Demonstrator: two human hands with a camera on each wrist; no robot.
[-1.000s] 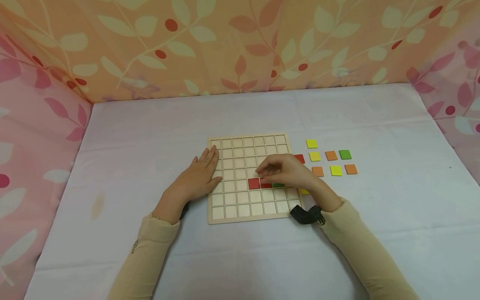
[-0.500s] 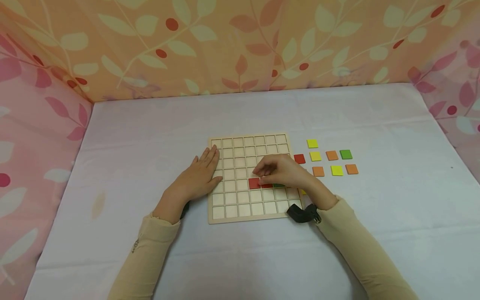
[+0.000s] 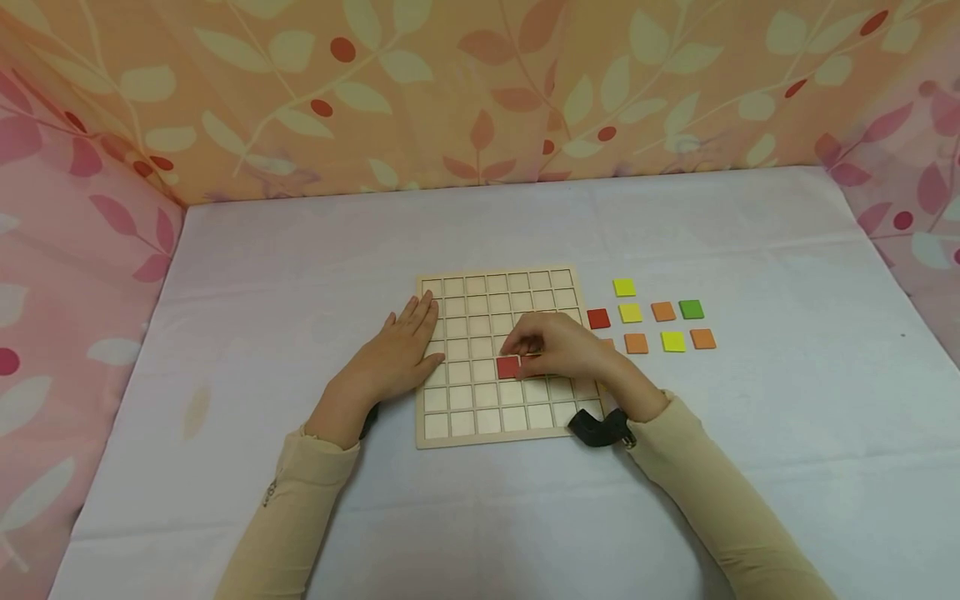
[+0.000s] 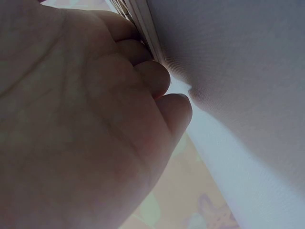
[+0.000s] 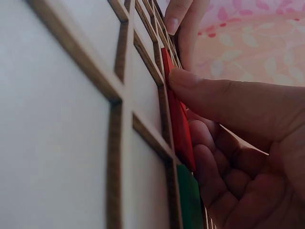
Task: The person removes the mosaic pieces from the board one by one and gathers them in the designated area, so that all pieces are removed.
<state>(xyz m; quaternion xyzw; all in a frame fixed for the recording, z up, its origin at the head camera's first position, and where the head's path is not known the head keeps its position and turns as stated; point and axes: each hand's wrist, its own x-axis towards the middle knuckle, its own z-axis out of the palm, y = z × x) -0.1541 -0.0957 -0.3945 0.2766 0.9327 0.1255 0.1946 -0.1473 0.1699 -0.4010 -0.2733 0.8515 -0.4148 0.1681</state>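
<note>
My left hand (image 3: 393,354) lies flat with straight fingers on the left edge of a wooden grid board (image 3: 460,422); in the left wrist view, the palm (image 4: 71,119) shows beside the board's edge. Over the middle of the board, my right hand (image 3: 566,343) holds a square red tile (image 3: 507,367) between curled fingers and thumb. In the right wrist view the thumb (image 5: 190,83) presses on the red tile (image 5: 180,129), in line with a green tile (image 5: 189,198). A second red tile (image 3: 529,362) is partly hidden under the hand.
Right of the board lie loose tiles on the white cloth: a red tile (image 3: 598,318), a green tile (image 3: 692,309), several yellow tiles such as this yellow tile (image 3: 624,287), and several orange tiles like this orange tile (image 3: 702,338). Patterned curtains (image 3: 480,92) stand behind and beside the table.
My right hand has shifted slightly left over the row of tiles, uncovering the loose red tile and an orange one beside the board. The left hand stays still.
</note>
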